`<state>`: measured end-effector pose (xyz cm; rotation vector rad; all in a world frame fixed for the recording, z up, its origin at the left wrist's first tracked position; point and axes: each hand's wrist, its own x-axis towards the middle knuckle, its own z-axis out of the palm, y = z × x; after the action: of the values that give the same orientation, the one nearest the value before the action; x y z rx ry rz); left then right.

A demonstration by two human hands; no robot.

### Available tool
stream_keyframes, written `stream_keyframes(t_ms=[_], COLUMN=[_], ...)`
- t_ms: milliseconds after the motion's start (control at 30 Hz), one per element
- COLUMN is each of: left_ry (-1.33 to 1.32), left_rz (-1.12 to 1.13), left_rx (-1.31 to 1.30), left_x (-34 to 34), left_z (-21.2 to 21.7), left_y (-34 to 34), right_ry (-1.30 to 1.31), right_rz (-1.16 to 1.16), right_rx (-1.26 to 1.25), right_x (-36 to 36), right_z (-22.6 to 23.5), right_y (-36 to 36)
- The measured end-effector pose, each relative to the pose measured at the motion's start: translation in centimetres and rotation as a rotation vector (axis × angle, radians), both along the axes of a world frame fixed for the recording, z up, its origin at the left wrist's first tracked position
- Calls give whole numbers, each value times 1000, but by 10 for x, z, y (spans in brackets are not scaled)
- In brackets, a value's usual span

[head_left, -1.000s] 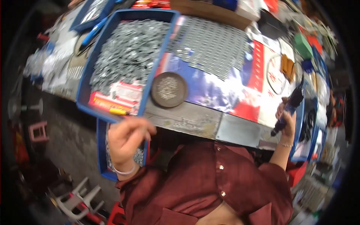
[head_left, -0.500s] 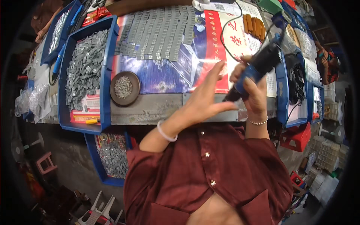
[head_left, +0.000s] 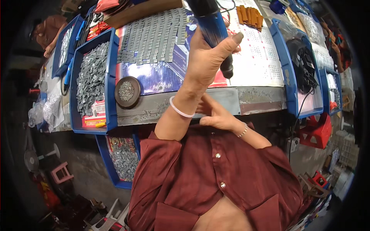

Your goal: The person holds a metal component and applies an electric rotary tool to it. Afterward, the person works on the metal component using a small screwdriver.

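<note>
I've got the left hand (head_left: 206, 57) closed around a blue-and-black power tool (head_left: 211, 29), up above the desk (head_left: 262, 94), thumb laid along the casing, dark nose angled down over the printed sheet (head_left: 258, 61). The right hand (head_left: 220, 117) is just below, thumb and fingers well parted; I see nothing in it, though the fingertips slip behind the left wrist and I can't read them.

This tool looks stiff and fairly heavy, I'd judge, hard plastic that could turn in a sweaty palm; I'd want the thick blue middle, clear of the narrow nose. Its top runs out of view.

Textures everywhere: flat grey pieces (head_left: 150, 38) in close, ridged rows; more grey pieces (head_left: 91, 79) heaped loose and angular in a smooth blue tray (head_left: 112, 69). Beside that, a round brown dish (head_left: 137, 92) cradles tiny, shiny metal bits (head_left: 126, 91), light and easily spilled, I'd say. Far side: orange-brown strips (head_left: 249, 17), matt and bundled. The desk's front edge is scuffed and rough.
</note>
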<state>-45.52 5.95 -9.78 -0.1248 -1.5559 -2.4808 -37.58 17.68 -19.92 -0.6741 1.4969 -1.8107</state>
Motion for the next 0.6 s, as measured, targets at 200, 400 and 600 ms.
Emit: stream_keyframes(t_ms=[200,400,600], left_ry=[-17,7,-23], left_rz=[-163,-69,-21], left_rx=[250,87,-248], left_x=[11,29,34], left_z=[17,9,9], left_y=[25,26,10], right_ry=[-346,-316,120], right_rz=[349,390,460], right_rx=[-485,-275,142], right_x=[-3,16,11], right_z=[4,4,28], right_y=[-32,-25,11])
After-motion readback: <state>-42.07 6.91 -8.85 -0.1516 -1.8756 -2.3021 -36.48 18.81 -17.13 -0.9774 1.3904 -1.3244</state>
